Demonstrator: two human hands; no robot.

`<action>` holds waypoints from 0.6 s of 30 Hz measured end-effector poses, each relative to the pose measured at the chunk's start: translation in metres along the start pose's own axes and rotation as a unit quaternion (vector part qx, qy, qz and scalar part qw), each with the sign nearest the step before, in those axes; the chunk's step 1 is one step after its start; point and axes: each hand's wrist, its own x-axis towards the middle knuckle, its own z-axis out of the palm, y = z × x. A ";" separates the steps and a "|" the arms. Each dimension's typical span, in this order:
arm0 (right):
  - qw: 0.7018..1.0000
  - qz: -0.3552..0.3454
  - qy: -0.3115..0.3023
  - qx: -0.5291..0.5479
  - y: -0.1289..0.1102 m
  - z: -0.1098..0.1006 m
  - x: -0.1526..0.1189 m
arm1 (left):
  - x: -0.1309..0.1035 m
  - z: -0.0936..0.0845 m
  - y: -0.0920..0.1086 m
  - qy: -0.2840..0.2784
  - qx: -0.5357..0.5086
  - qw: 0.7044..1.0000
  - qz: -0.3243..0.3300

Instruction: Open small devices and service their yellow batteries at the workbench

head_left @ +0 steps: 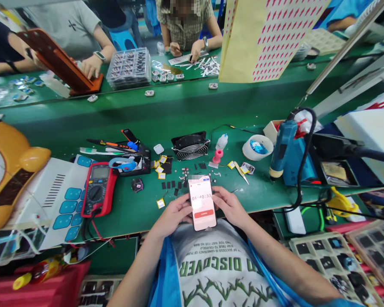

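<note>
A smartphone with a lit screen, showing a timer and a red button, is held upright just over the bench's front edge. My left hand grips its left side with bent fingers. On the right side, my right hand has its fingers closed against the phone's edge. Beyond the phone lie small black pieces, and a yellow-edged battery pouch sits left of it. A black fan stands farther back, with a pink spool to its right.
A red multimeter and a tool holder stand at left. On the right a blue electric screwdriver hangs over the bench, near a white tub. Tweezers lie nearby. People work across the bench.
</note>
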 end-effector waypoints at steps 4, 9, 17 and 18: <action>1.000 0.001 -0.004 0.005 -0.003 0.000 0.000 | 0.001 -0.001 -0.003 -0.001 0.004 1.000 0.002; 1.000 0.009 -0.005 -0.001 -0.005 0.001 0.000 | 0.002 -0.002 -0.005 -0.002 0.000 1.000 0.007; 0.999 0.031 -0.002 -0.010 -0.007 0.001 -0.001 | 0.002 -0.006 -0.007 -0.020 -0.016 0.999 0.027; 0.999 0.033 -0.003 -0.009 -0.007 0.001 -0.001 | 0.002 -0.007 -0.007 -0.026 -0.018 0.999 0.031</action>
